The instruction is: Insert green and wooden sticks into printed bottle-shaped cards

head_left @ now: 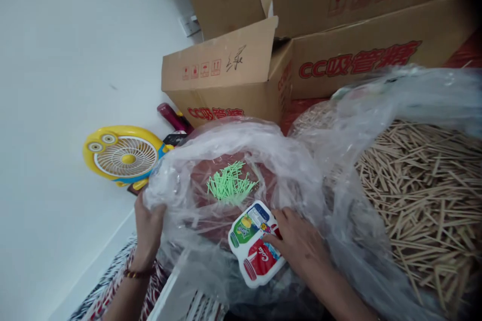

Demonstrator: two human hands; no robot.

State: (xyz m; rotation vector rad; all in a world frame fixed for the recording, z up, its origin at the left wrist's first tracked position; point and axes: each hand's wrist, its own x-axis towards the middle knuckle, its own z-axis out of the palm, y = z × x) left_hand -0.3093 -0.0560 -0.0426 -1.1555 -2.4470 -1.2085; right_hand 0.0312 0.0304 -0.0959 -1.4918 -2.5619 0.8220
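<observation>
The right hand (301,241) comes in from the lower right, its forearm slanting up and to the left, back of the hand uppermost. Thumb and fingers are clamped on the right edge of a white-bordered Cola-and-Sprite packet (259,258), which tilts over the near right part of an open clear plastic bag (173,185). The left hand (149,223) rises from the lower left, a beaded bracelet (137,274) at its wrist. It is closed on the left rim of that bag, thumb toward the opening; the other fingers are partly hidden.

Within the bag, just beyond the packet, lies a loose heap of thin bright green sticks (230,183). Crumpled film surrounds the opening, and folds of it cross in front of the heap. To the right, more bunched plastic (342,185) stands between the right hand and a large mass of tan sticks (425,175).

Left of the bag, a yellow and blue cartoon-faced fan (128,159) leans near the white wall (56,85), with a dark purple cylinder (171,116) behind. Past the bag, a cardboard carton (244,98) with a raised flap closes off the far side, beside a longer carton (309,85) with red lettering. A wall socket (189,26) shows behind them.
</observation>
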